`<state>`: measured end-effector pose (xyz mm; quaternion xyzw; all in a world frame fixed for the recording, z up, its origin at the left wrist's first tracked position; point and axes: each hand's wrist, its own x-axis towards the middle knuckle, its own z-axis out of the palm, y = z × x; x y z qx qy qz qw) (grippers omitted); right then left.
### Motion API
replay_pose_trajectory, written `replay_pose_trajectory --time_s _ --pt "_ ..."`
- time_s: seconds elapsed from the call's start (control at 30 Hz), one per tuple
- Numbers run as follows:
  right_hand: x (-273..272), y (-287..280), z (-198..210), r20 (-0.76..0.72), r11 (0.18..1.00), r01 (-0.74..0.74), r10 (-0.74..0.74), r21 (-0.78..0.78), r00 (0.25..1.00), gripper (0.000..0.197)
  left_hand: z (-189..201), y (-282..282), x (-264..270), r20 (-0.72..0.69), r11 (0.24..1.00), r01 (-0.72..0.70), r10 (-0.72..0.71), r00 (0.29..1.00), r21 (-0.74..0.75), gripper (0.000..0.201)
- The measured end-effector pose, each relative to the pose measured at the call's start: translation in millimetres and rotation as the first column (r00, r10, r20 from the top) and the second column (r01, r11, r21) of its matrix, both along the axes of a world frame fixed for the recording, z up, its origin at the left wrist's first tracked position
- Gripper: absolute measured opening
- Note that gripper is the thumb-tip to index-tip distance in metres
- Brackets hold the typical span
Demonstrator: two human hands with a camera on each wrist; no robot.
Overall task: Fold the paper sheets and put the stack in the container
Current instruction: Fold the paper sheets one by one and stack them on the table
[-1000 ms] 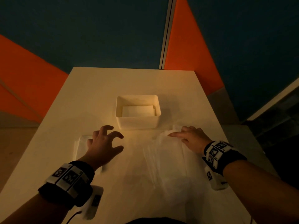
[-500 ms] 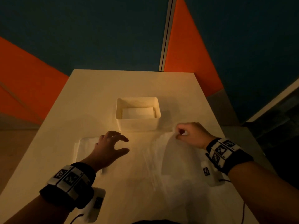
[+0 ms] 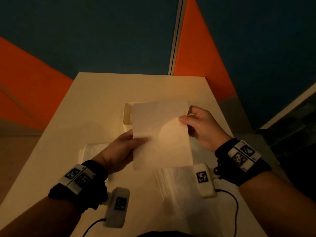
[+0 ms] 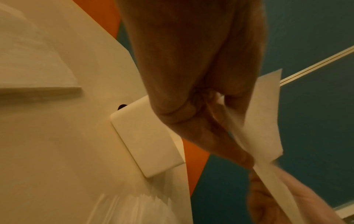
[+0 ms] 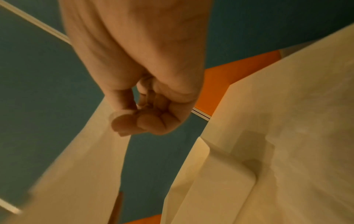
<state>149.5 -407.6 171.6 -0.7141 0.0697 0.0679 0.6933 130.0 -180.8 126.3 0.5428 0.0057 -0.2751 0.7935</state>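
Thin white paper sheet (image 3: 162, 134) pinched midair, left hand (image 3: 119, 151) at 9 o'clock, right hand (image 3: 201, 127) at 3; uneven pulling could skew the fold.

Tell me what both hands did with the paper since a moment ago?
The right hand lifted one paper sheet off the table, and the left hand left the table and pinched the sheet's left edge. Both now hold it up in front of the container. The container, the folded stack at left and the flat sheets stayed put.
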Motion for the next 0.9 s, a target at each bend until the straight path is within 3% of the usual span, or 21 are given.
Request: replay_pose_trajectory --time_s 0.07,0.13,0.2,0.33,0.5,0.63,0.8,0.83,0.9 --pt "-4 0 -3 -0.057 0.997 -0.011 0.015 0.079 0.998 0.010 4 -3 2 0.027 0.996 -0.092 0.091 0.995 0.014 0.040" --pt "-10 -1 -6 -0.101 0.987 -0.098 0.111 0.130 0.989 0.014 8 -5 1 0.043 0.988 -0.151 0.150 0.988 0.034 0.025" --pt "-15 -1 -10 -0.098 0.976 -0.177 0.190 0.125 0.977 0.023 8 -5 0 0.060 0.986 -0.166 0.164 0.985 0.028 0.027" --pt "-16 0 -15 -0.056 0.981 -0.123 0.132 0.148 0.990 0.028 11 -2 0 0.052 0.990 -0.137 0.139 0.989 -0.036 0.040" --pt "-16 -3 -11 -0.008 0.979 -0.148 0.151 0.142 0.989 0.041 18 6 4 -0.009 0.994 -0.087 0.086 0.996 -0.060 0.036" --pt "-19 -5 -3 0.051 0.960 -0.247 0.243 0.129 0.969 0.052 28 8 6 -0.034 1.000 -0.001 0.001 0.999 0.000 0.056" --pt "-20 -9 -4 -0.064 0.908 -0.204 0.243 0.365 0.968 0.040 25 6 5 0.138 0.994 0.021 -0.036 0.990 0.109 0.018" --pt "-19 -9 -6 -0.090 0.921 -0.199 0.242 0.335 0.966 0.037 25 6 4 0.162 0.992 0.004 -0.024 0.986 0.123 0.015" --pt "-19 -7 -10 -0.077 0.966 -0.216 0.228 0.139 0.971 0.033 25 6 3 0.178 0.987 -0.002 -0.026 0.984 0.160 0.030"
